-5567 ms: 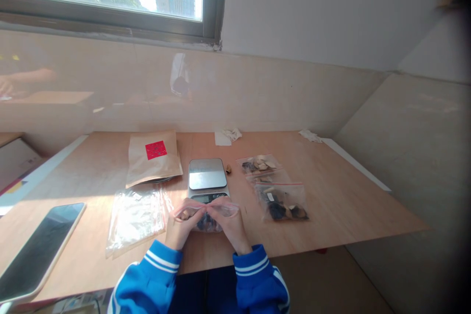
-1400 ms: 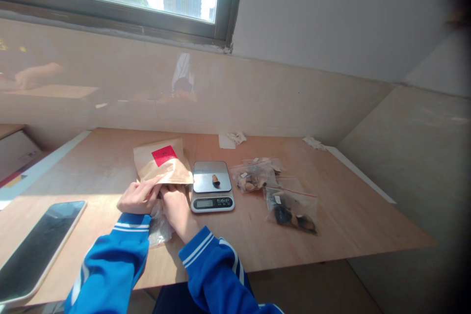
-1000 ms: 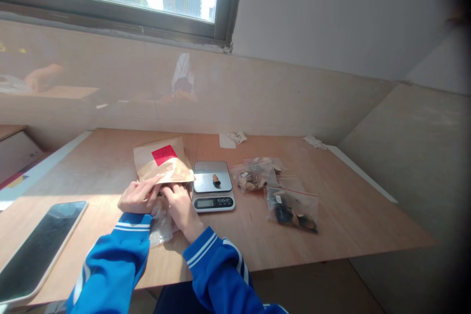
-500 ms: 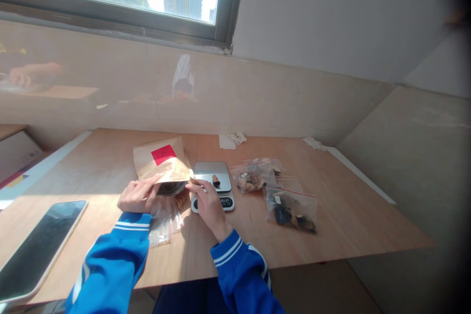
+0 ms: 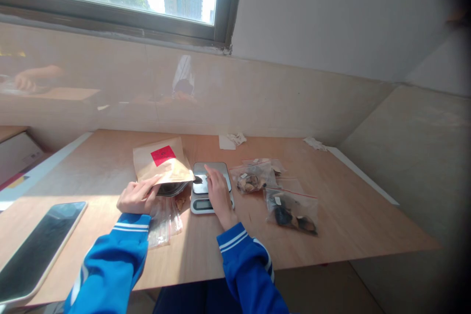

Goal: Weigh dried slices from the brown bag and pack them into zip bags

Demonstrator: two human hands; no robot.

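So far, the zip bag (image 5: 252, 182) and a second zip bag (image 5: 290, 214) right of the digital scale (image 5: 203, 204) hold their dark and tan pieces, while a flattened clear bag (image 5: 164, 229) lies under the kraft paper pouch (image 5: 170, 169), whose dark-lined mouth gapes open with a brown piece (image 5: 180, 202) just below it. The left hand (image 5: 138, 195) grips the pouch's edge, its fingers curled. The right hand (image 5: 219, 195) sits over the scale, fingers (image 5: 211, 174) extended and closed on nothing, just beside a dark piece (image 5: 197, 179) at the pan's edge
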